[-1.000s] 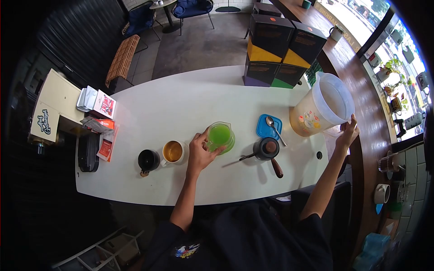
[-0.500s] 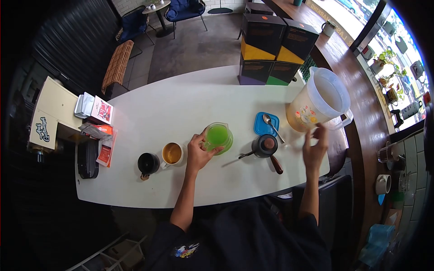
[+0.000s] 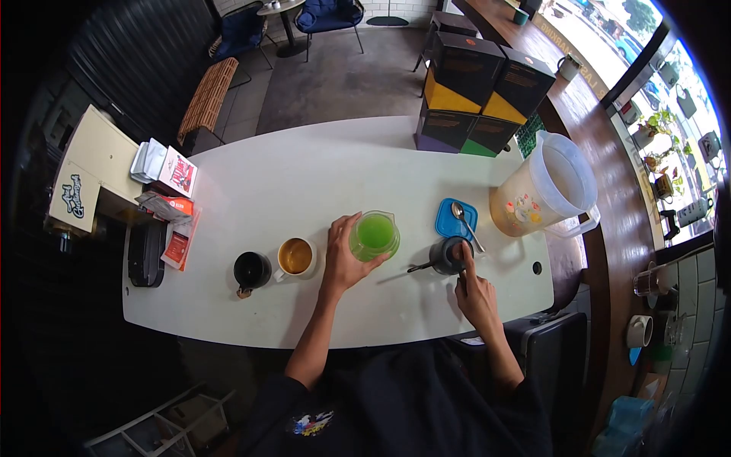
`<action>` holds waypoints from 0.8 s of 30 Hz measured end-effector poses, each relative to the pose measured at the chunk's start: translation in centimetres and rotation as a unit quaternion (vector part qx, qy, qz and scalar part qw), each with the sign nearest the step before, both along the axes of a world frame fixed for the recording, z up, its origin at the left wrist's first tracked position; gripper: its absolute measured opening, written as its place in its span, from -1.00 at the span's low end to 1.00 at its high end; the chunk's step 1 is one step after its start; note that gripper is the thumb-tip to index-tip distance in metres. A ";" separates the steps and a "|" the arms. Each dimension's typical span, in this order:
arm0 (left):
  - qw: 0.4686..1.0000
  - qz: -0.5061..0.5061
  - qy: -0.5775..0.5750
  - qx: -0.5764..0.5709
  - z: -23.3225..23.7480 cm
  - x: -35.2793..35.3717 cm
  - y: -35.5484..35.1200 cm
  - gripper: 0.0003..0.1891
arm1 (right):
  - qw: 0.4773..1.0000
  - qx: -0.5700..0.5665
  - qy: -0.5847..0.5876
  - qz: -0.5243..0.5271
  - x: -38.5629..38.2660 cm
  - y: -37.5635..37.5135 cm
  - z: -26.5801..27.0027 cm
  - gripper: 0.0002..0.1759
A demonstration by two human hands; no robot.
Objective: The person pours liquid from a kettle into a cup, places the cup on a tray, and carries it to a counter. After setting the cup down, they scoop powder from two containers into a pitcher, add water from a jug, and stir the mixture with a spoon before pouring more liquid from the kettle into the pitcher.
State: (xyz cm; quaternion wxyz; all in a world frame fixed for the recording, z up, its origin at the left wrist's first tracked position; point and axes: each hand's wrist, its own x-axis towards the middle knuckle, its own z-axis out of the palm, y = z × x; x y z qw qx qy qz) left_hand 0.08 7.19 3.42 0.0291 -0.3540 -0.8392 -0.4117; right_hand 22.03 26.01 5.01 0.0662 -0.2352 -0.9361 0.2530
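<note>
My left hand (image 3: 349,255) is wrapped round a clear glass jug of green liquid (image 3: 375,232) on the white table. At the small dark pot (image 3: 442,257), my right hand (image 3: 476,295) grips its brown handle, with the index finger stretched over the pot's top. A thin dark handle sticks out from the pot's left side. Left of my left hand stand a cup with orange-brown contents (image 3: 295,257) and a black cup (image 3: 252,270). Just behind the pot, a spoon (image 3: 461,216) lies across a blue lid (image 3: 451,221).
A large translucent pitcher (image 3: 539,190) stands at the right of the white table (image 3: 304,171). Stacked dark boxes (image 3: 464,95) are at the back. A card holder (image 3: 175,177) and a black case (image 3: 147,254) sit at the left end.
My right hand has moved left and down from in front of the pitcher onto the pot's handle. My left hand still holds the jug. The whole view has shifted slightly.
</note>
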 end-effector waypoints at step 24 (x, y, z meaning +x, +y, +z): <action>0.997 -0.020 -0.047 -0.052 -0.3 0.3 0.2 0.11 | 0.981 0.007 0.192 0.026 -6.7 1.7 7.0 -0.05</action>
